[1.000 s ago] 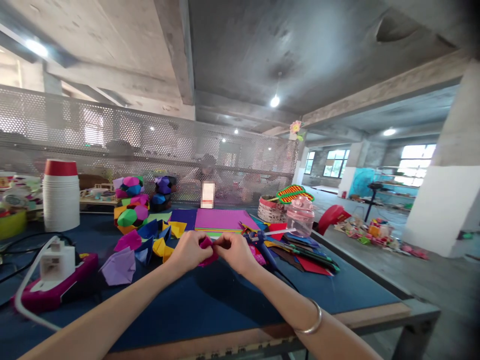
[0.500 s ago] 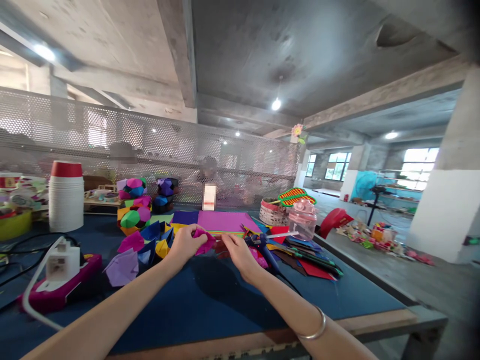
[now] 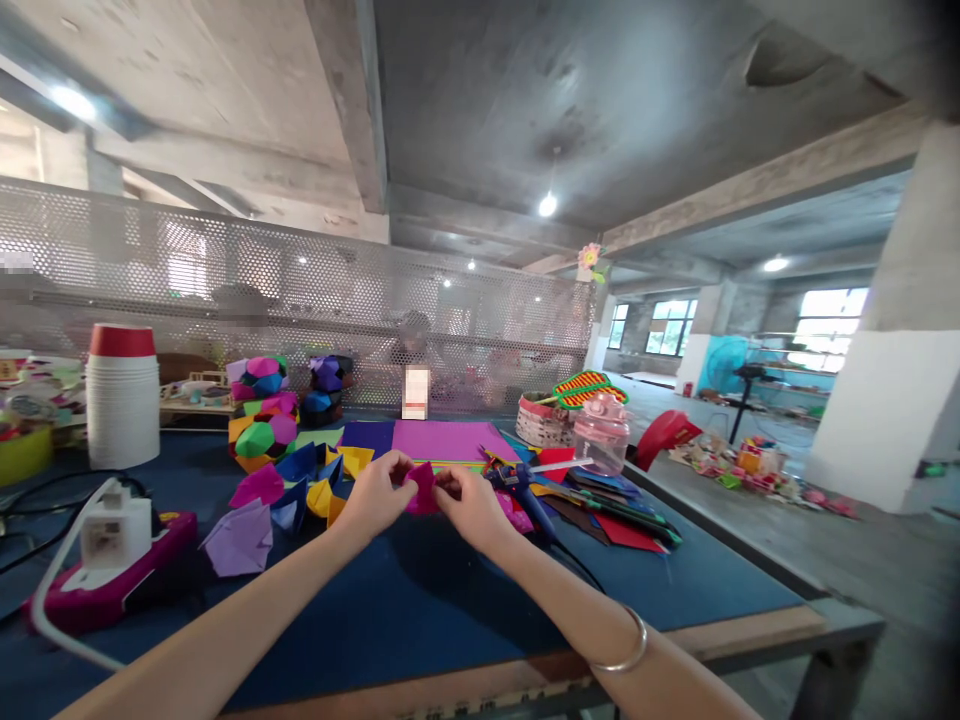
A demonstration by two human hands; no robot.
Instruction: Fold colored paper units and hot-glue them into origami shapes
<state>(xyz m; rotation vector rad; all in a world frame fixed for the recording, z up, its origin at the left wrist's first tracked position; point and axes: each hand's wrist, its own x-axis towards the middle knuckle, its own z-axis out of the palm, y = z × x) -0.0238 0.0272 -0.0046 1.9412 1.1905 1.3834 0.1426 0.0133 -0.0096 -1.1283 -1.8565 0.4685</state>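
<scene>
Two bare hands meet above the middle of the desk (image 3: 450,615), with one magenta paper piece (image 3: 421,490) between them. The left hand (image 3: 379,498) has its grip pinched on the piece's left side, thumb in front; the right hand (image 3: 472,508) grasps the right edge between thumb and fingers. The piece is small and partly covered by fingers, so its exact folds are hard to make out.

Behind the hands lies a stack of coloured paper (image 3: 450,438), purple on top. Just beside the right hand is a blue glue gun (image 3: 514,478), its clear stick pointing right towards a pink bottle (image 3: 601,440). Left of the left hand sit yellow folded pieces (image 3: 320,498), blue ones (image 3: 289,508) and a lavender one (image 3: 238,540), with multicoloured paper balls (image 3: 262,437) behind. A silver bangle (image 3: 637,640) circles the right forearm.
</scene>
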